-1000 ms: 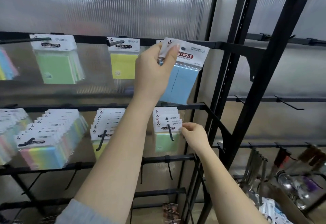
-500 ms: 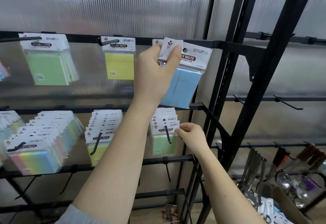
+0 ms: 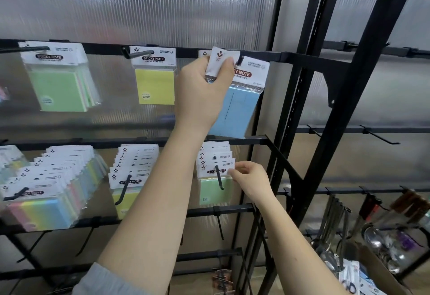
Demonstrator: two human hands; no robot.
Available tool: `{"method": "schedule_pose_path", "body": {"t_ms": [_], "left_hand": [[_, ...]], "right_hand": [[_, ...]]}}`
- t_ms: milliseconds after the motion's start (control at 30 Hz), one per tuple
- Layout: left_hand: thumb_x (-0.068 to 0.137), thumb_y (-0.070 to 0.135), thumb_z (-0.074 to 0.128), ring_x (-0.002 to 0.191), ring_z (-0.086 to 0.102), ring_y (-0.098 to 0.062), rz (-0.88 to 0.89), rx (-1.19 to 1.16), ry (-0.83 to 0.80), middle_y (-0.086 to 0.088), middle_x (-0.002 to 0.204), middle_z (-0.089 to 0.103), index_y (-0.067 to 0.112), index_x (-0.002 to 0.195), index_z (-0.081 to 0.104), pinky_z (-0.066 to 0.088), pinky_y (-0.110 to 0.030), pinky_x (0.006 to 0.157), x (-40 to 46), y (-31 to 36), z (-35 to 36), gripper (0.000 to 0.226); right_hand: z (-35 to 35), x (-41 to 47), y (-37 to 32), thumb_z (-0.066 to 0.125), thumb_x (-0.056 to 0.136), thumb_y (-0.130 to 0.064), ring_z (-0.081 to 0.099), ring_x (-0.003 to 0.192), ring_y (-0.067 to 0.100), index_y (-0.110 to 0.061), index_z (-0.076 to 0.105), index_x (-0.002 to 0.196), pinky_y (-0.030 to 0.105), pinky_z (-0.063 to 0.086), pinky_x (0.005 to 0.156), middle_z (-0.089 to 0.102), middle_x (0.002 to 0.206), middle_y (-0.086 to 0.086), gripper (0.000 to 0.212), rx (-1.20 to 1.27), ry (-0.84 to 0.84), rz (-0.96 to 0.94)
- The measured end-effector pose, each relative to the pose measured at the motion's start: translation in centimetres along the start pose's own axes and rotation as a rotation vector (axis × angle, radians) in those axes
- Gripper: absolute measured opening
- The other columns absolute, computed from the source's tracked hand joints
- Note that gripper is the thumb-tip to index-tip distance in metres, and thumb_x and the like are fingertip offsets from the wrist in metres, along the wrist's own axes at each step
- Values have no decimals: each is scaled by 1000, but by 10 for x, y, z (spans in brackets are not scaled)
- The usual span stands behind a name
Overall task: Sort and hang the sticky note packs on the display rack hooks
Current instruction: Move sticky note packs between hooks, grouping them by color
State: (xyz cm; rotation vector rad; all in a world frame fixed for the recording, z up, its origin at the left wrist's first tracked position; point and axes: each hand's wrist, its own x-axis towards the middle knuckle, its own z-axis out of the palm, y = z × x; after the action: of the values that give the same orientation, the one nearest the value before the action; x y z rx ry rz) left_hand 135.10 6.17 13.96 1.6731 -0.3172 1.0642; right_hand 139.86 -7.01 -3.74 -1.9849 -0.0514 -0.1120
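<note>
Left grip (image 3: 204,85) pinching blue pack (image 3: 237,106) header

Matt black metal rack (image 3: 300,118); glossy clear plastic sleeves on paper-headed packs (image 3: 242,99) (blue at 12 o'clock); ribbed translucent plastic wall panel (image 3: 139,4).

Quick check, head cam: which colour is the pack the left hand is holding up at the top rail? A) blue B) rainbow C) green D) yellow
A: the left hand pinches the white header card of the blue pack at the top rail.
</note>
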Motion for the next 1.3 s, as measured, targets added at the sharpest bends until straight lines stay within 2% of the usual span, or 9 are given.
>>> {"method": "schedule_pose_path", "body": {"t_ms": [67,200,333,500,600,800,1067,1200,1300], "left_hand": [[92,31,57,69,60,-26,-6,-2,-12,-5,70,66,7,74,63,44,-32,56,4,-9,3,30],[91,40,56,61,41,-15,-82,49,-5,-23,72,57,-4,74,55,30,-29,56,22,-34,12,47],[91,42,55,57,34,-16,-166,211,6,-5,60,43,9,63,39,22,-31,53,42,-48,21,46],[87,37,62,64,41,-22,-124,312,13,-10,67,53,9,67,47,30,-33,57,62,-68,25,38],[85,37,64,66,37,-21,-128,370,14,3,62,38,18,61,33,26,-32,57,70,-72,28,44],[85,35,66,89,58,-25,-196,395,30,-6,97,63,9,95,55,46,-34,71,75,-80,32,30],[90,42,56,96,55,-21,-301,483,8,0,106,59,13,107,51,40,-29,68,65,-76,22,34],[93,43,50,84,52,-17,-373,509,-33,2,101,59,19,99,51,35,-26,65,50,-74,13,25],[94,45,48,81,51,-17,-421,544,-74,7,93,56,21,94,52,35,-26,65,38,-70,5,24]], "right_hand": [[1,1,0,67,84,-26,65,94,11,-17,70,102,32,53,87,71,99,-5,22,-15,-4,-3],[1,2,-1,68,83,-30,65,95,12,-16,69,104,30,52,86,70,100,-5,25,-39,-5,0],[0,2,-2,68,84,-30,65,95,12,-16,69,104,29,52,82,70,100,-4,24,-36,-11,6],[0,2,-4,67,85,-31,62,96,9,-18,69,104,24,49,78,69,102,-6,23,-53,-18,1],[0,2,-5,67,85,-31,61,96,7,-18,69,105,20,46,73,69,102,-6,24,-58,-16,4],[1,-3,-8,72,81,-28,56,78,7,-15,60,98,18,38,60,65,92,-1,24,-30,65,20],[6,-13,-11,73,81,-24,50,68,5,-12,57,88,14,35,56,59,81,-4,22,-16,112,11],[14,-24,-8,73,82,-24,44,64,6,-12,51,83,15,33,55,50,76,-5,26,19,167,40],[19,-34,-7,70,84,-23,48,65,9,-11,56,81,18,35,56,56,77,-3,19,86,158,56]]}}
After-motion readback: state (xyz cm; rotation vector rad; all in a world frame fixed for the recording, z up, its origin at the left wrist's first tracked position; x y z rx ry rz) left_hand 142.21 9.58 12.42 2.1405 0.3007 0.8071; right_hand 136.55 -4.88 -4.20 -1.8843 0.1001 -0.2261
